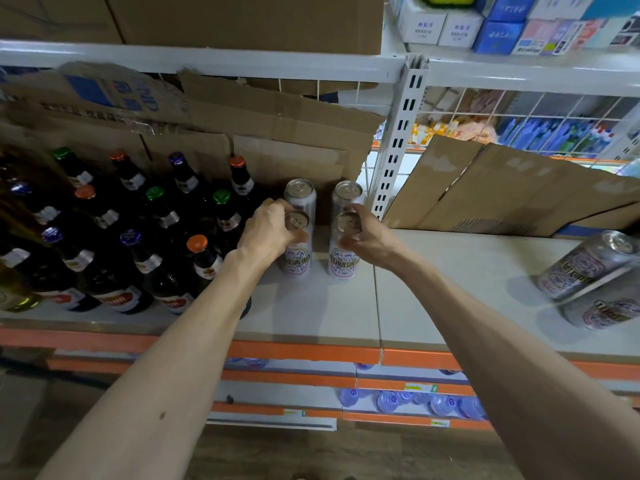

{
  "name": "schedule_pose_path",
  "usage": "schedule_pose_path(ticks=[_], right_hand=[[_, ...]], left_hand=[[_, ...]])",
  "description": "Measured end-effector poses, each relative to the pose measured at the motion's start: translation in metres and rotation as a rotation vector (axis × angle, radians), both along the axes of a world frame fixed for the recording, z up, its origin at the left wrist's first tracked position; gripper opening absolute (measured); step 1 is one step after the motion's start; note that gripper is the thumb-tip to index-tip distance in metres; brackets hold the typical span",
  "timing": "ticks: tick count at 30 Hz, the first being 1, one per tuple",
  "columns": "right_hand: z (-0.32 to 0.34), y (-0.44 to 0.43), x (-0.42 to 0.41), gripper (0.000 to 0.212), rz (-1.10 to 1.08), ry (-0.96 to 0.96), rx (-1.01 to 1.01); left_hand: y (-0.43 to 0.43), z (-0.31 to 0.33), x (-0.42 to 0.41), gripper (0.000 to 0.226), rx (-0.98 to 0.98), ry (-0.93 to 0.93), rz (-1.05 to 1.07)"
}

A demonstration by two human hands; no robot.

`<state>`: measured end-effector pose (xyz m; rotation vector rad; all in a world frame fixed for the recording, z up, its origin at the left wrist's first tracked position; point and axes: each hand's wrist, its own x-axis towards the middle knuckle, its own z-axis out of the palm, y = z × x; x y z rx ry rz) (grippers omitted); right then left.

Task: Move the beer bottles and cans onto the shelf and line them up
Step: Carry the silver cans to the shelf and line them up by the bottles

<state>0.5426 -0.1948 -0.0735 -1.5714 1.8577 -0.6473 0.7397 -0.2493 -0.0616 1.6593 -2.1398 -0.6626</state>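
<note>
Several dark beer bottles (138,237) with coloured caps stand in rows on the left of the white shelf (311,313). To their right, silver beer cans stand upright in two short columns. My left hand (266,233) grips the top of the front left can (296,251). My right hand (367,237) grips the top of the front right can (343,258). Behind them stand a rear left can (300,195) and a rear right can (347,195). Two more cans (588,265) lie on their sides at the shelf's right end.
Flattened cardboard (277,133) leans against the wire back of the shelf. A white slotted upright post (398,140) divides the bays. Boxes (450,26) fill the shelf above. Water bottles (415,400) sit on lower shelves behind an orange edge strip.
</note>
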Motion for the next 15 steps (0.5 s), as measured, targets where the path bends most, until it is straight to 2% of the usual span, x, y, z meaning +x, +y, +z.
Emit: schedule_pose_path(ticks=[4,9,15], right_hand=[[-0.009,0.001,0.005,0.058,-0.204,-0.043,-0.017],[-0.011,0.002,0.008,0.045,-0.226,-0.037,-0.047],[-0.011,0.007,0.009,0.045,-0.217,-0.042,-0.058]], left_hand=[[-0.003,0.003,0.006,0.068,0.067,0.036,-0.049],[-0.003,0.0,0.012,0.059,0.075,0.077,-0.061],[-0.005,0.005,0.012,0.056,0.094,0.047,-0.086]])
